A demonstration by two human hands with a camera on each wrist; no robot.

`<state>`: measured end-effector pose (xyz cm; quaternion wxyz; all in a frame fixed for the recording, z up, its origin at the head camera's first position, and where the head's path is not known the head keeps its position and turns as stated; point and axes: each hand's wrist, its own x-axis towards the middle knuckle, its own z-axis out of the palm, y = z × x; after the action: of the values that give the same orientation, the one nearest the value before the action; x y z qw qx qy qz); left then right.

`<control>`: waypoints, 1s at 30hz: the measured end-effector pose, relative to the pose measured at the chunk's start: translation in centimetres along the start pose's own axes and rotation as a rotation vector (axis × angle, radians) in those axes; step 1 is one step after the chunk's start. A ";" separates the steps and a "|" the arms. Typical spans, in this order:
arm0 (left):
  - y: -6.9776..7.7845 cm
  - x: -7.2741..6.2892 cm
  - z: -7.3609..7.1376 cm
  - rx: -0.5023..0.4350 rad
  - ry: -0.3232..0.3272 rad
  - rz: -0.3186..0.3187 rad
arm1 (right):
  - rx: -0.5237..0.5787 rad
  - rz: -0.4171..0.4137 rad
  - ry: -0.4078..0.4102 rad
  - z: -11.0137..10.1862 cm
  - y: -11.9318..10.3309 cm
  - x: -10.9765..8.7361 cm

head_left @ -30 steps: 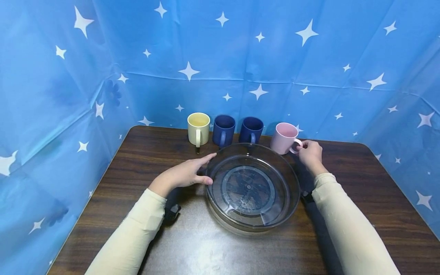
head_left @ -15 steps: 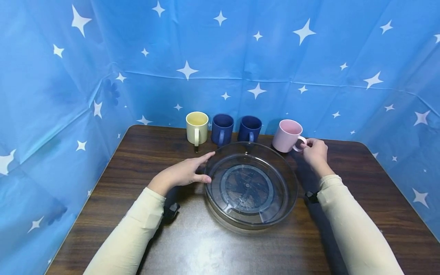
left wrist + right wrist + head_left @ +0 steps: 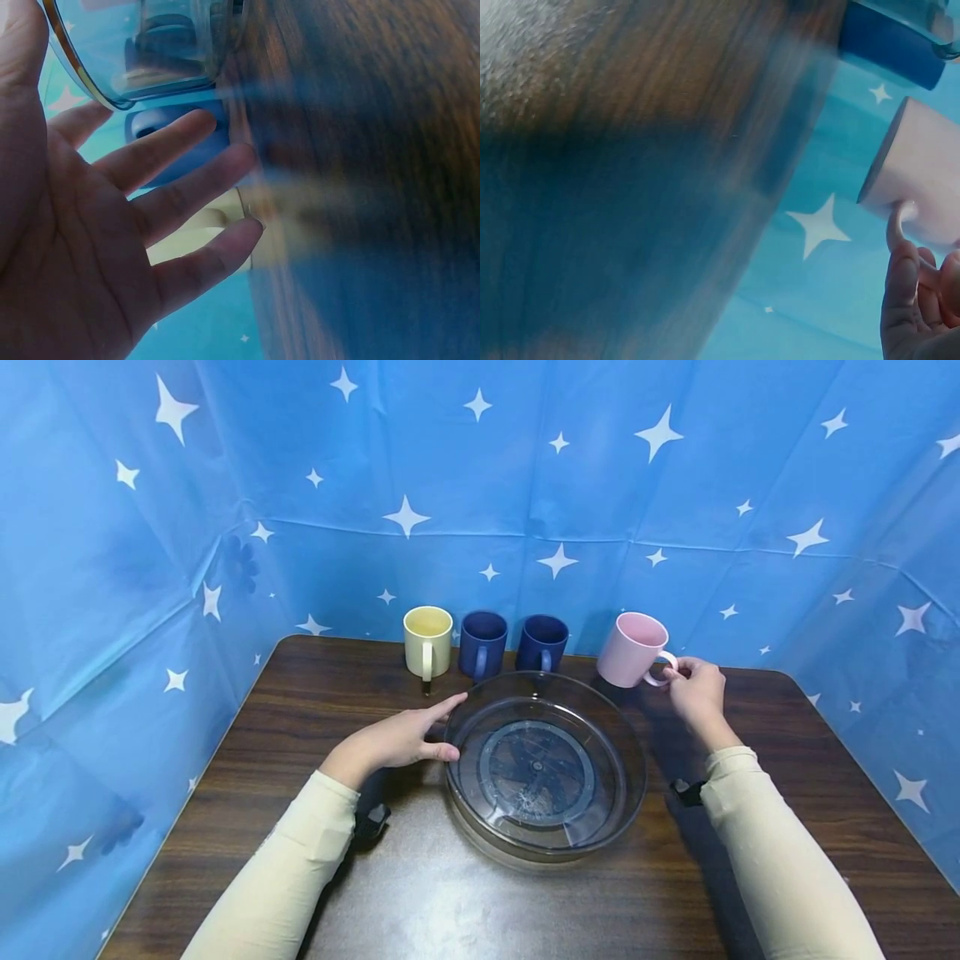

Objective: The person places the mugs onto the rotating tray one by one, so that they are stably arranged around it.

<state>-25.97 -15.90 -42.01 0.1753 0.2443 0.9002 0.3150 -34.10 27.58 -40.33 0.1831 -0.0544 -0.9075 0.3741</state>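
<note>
the step in hand looks like lifting the pink mug [image 3: 633,652]; the next move likely needs a steady pinch. the mug tilts at far right, past the clear bowl [image 3: 615,777], its handle [image 3: 670,657] gripped by the right hand [image 3: 697,695], its body just left of those fingers [image 3: 900,279]. the left hand [image 3: 393,741] spreads straight fingers by the bowl.

On the brown wood-grain bench [image 3: 465,918]: a round transparent bowl [image 3: 537,793], left grip [image 3: 397,739] at its left. Farther back, left to right: a pale-yellow cylindrical mug [image 3: 417,647], a dark-blue cylindrical mug [image 3: 474,645], another dark-blue mug [image 3: 532,645], then, above the bench, a pink cylindrical mug [image 3: 632,652], right grip [image 3: 697,693] at its right.
</note>
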 end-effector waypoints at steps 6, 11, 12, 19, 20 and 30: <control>-0.3 0.1 0.2 -0.006 -0.007 0.005 | -0.022 -0.033 0.004 -0.5 -0.7 -0.2; -0.4 0.1 0.1 -0.014 -0.014 0.001 | 0.021 -0.037 0.003 -0.8 -1.3 -0.5; -0.4 0.1 0.0 -0.015 -0.015 0.000 | 0.031 -0.039 0.003 -0.9 -1.5 -0.6; -0.5 0.1 0.1 0.003 -0.007 0.009 | 0.074 -0.055 0.004 -1.3 -2.2 -0.9; -0.5 0.1 0.1 0.006 -0.004 0.012 | 0.077 -0.061 0.003 -1.4 -2.3 -1.0; -0.2 0.0 0.0 0.007 -0.002 0.007 | 0.113 -0.070 -0.046 -1.3 -3.3 -1.4</control>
<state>-26.02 -16.05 -42.19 0.1742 0.2482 0.9004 0.3120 -32.24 25.74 -37.60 0.1779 -0.0034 -0.8902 0.4193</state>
